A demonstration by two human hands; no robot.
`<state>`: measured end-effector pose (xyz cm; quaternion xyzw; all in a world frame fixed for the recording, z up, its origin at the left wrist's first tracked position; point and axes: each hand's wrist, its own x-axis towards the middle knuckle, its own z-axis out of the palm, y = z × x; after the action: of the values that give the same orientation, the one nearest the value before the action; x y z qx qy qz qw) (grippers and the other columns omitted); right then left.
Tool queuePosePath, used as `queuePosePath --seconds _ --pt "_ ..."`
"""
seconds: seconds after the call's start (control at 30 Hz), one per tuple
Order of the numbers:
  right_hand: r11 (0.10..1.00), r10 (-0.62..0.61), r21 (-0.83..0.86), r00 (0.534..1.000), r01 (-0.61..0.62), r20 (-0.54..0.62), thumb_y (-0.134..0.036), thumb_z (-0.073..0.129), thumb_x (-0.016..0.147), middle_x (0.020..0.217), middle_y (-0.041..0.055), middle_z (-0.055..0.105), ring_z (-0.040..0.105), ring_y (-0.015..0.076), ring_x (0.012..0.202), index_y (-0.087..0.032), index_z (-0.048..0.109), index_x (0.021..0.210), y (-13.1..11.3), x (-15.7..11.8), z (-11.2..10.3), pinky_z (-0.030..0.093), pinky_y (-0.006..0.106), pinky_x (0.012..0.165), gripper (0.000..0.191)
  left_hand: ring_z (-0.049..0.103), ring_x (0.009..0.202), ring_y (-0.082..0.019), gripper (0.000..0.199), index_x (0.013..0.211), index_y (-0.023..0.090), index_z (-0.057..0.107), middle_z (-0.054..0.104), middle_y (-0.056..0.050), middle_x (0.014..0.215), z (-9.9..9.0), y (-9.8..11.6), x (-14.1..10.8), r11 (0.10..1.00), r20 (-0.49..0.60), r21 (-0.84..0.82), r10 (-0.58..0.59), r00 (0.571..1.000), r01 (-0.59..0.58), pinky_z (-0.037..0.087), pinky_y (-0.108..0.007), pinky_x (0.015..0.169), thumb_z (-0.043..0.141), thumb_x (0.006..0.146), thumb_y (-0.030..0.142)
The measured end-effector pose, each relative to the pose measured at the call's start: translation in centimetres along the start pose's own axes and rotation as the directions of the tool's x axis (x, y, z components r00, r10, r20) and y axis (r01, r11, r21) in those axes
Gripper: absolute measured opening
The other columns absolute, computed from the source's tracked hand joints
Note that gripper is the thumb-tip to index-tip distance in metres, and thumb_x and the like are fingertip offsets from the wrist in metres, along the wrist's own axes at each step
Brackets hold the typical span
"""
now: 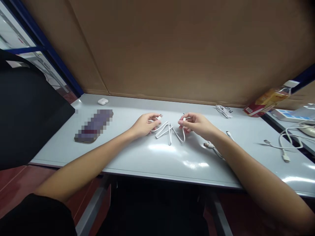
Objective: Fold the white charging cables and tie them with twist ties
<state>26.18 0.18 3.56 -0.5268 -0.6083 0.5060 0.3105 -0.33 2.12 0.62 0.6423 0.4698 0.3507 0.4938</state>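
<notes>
White charging cable (167,132) lies in loose zigzag bends on the grey table (137,164), its two ends lifted, one in each hand, so the slack lies between them. The left hand (145,125) is half closed, thumb and fingers pinching a small connector (159,116); the right hand (197,126) grips a white plug (183,122) the same way, fingers curled. Nearby sit a bundled white cable (223,111), another loose cable (283,144) toward the right, and a white earbud case (102,101).
</notes>
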Motion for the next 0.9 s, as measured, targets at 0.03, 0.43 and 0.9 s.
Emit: queuePosePath --seconds 0.03,0.43,0.9 --pt "0.999 -0.003 -0.038 1.0 0.003 -0.02 -0.055 0.082 0.081 0.081 0.0036 0.071 0.059 0.014 0.062 -0.022 0.067 0.093 -0.2 -0.1 -0.1 0.05 0.032 0.061 0.038 0.062 0.064 -0.013 0.042 0.126 0.02 0.072 0.074 -0.011 0.105 -0.2 0.1 0.1 1.0 -0.007 0.005 0.008 1.0 -0.008 0.045 -0.02 0.046 0.077 0.088 0.037" --pt "0.974 0.079 -0.184 0.957 -0.133 -0.279 -0.048 0.063 0.096 0.062 -0.0087 0.024 0.021 0.0097 0.05 -0.019 0.07 0.115 -0.4 0.2 -7.6 0.018 0.029 0.051 0.035 0.052 0.067 -0.014 0.037 0.127 0.02 0.072 0.07 -0.005 0.092 -9.1 0.5 2.9 0.935 -0.443 0.354 0.2 0.874 -0.034 0.044 -0.026 0.062 0.05 0.101 0.036" --pt "0.963 0.198 0.208 0.972 -0.169 -0.128 -0.033 0.049 0.09 0.061 -0.0066 0.031 0.018 0.0105 0.045 -0.024 0.055 0.102 -1.4 -0.1 -7.4 0.015 0.026 0.043 0.016 0.054 0.069 -0.015 0.051 0.143 0.019 0.066 0.077 -0.008 0.117 -10.1 0.5 2.9 0.787 -0.369 0.614 0.211 0.905 0.067 0.046 -0.03 0.072 0.048 0.096 0.029"
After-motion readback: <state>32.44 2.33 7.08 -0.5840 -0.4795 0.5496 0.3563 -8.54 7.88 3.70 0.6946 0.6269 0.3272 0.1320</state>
